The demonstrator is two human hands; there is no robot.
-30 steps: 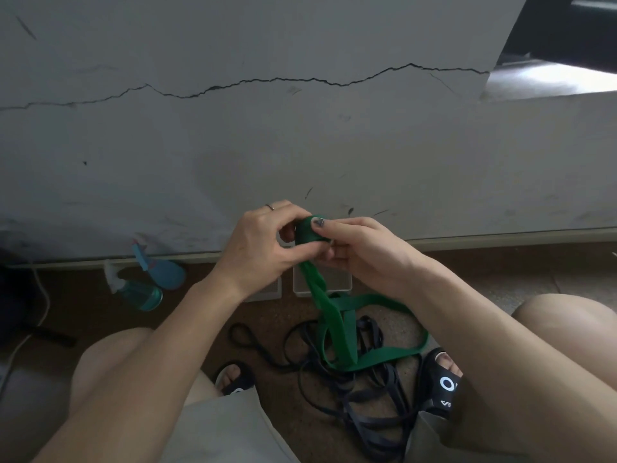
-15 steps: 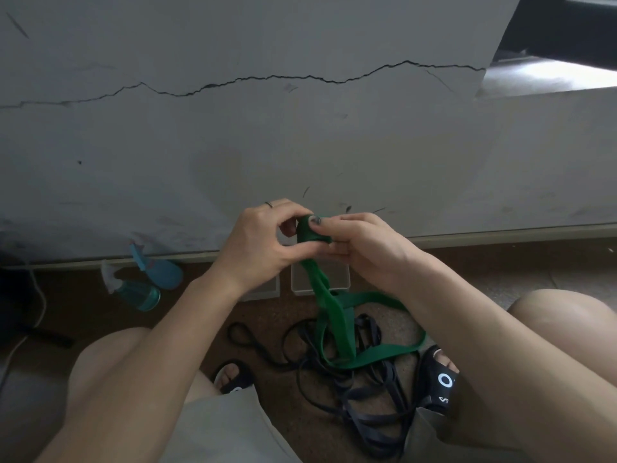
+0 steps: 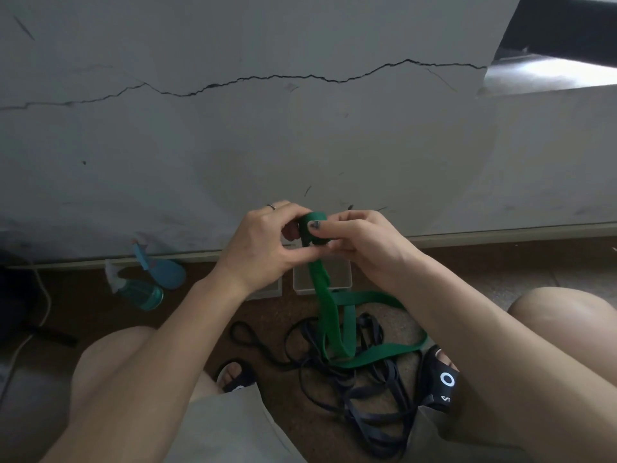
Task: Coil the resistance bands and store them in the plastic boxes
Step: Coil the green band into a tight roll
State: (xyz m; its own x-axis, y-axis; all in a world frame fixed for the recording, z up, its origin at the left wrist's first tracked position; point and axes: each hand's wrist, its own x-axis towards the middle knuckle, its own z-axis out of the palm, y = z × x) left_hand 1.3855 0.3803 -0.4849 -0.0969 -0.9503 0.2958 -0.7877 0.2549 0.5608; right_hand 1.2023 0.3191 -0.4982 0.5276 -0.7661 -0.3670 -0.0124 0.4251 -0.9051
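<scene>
A green resistance band (image 3: 329,315) is partly rolled into a small coil held between both hands at chest height. My left hand (image 3: 263,248) pinches the coil from the left, thumb under it. My right hand (image 3: 360,242) grips it from the right with the thumb pressed on top. The loose rest of the green band hangs down to the floor, lying over a tangle of dark blue bands (image 3: 364,389). Two clear plastic boxes stand on the floor by the wall; one box (image 3: 337,279) shows below my hands, the other box (image 3: 267,290) is mostly hidden by my left wrist.
A cracked grey wall (image 3: 300,128) rises just ahead. Two blue spray bottles (image 3: 147,285) lie on the floor at left. A white cable (image 3: 33,329) runs along the left edge. My knees and sandalled feet (image 3: 440,379) flank the bands.
The coil has turned slightly between my fingers and a little more green band has been drawn up. Both hands stay in nearly the same place.
</scene>
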